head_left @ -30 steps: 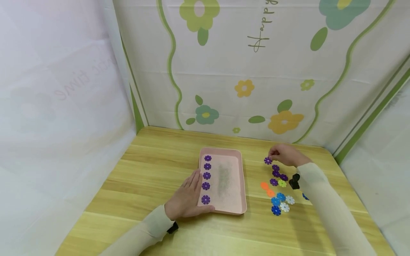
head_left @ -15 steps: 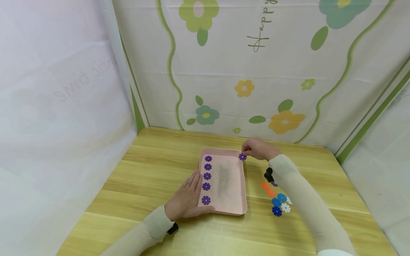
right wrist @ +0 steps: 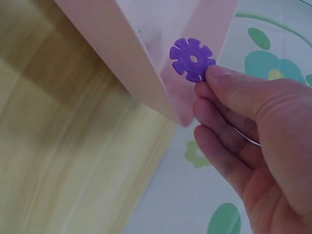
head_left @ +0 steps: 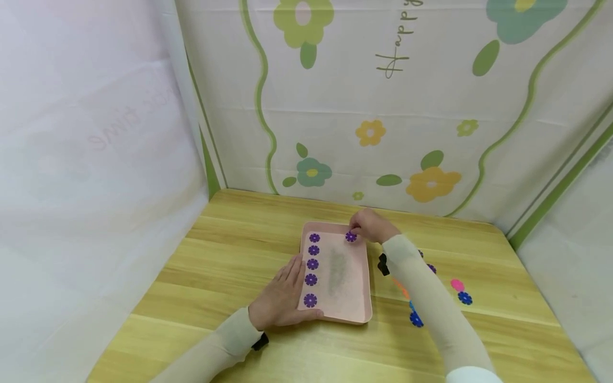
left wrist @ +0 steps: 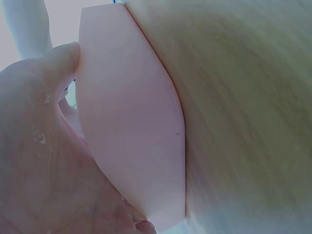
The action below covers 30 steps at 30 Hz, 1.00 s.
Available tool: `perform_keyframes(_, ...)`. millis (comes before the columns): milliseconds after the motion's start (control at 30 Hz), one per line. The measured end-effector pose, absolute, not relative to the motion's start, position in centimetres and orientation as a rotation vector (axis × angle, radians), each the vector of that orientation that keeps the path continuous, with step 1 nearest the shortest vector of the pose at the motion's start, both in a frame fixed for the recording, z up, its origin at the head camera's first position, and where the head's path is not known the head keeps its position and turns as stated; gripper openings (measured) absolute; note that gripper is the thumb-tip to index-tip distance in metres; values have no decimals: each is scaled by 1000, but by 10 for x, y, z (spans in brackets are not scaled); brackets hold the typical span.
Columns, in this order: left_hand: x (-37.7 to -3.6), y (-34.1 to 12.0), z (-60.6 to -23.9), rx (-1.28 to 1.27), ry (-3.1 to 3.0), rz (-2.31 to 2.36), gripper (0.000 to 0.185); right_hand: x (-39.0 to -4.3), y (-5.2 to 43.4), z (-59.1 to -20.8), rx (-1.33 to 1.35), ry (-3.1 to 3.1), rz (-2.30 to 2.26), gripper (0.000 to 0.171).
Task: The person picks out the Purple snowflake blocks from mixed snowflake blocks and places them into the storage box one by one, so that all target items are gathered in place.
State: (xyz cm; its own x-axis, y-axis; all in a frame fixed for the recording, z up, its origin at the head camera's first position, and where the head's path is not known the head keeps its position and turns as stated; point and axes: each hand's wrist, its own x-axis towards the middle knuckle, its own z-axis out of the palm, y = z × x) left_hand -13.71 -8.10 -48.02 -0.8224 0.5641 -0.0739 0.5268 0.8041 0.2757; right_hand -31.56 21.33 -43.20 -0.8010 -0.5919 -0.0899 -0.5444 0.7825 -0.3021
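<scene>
Item: one purple disc (right wrist: 184,59), notched, with a centre hole; showing at the tray's far right corner, contact with the floor not discernible.

Item: right hand (head_left: 371,226); thumb and forefinger clamping that disc by one edge, the other fingers curling alongside.

Item: pink tray (head_left: 351,300), lying on the table (head_left: 230,255).

Item: left hand (head_left: 282,298); fingers extending along the tray's left wall, thumb spreading apart from them along the near side, apparently steadying it.

Item: five purple discs (head_left: 312,264), forming a row inside the tray's left side.

Item: loose discs, including pink disc (head_left: 457,285) and dark blue disc (head_left: 464,298), lying right of the tray; others partly hiding under the right sleeve (head_left: 431,303).

Handling note: the edge pinch seems to be suiting a flat placement. Best practice would be keeping the disc's notches clear of the wall, lining it up opposite the row's far disc, and parting the fingers only once it is lying flat.
</scene>
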Motion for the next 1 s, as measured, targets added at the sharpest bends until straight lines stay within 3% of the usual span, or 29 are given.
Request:
perform_keyframes(800,-135,-80,-482,872,2850,353,123,-314,195,-459,-797,2897,-315,27)
perform_keyframes(1000,-137,-81,-480,867,2851,366,123,-312,200,-446,-824,2883,-356,17)
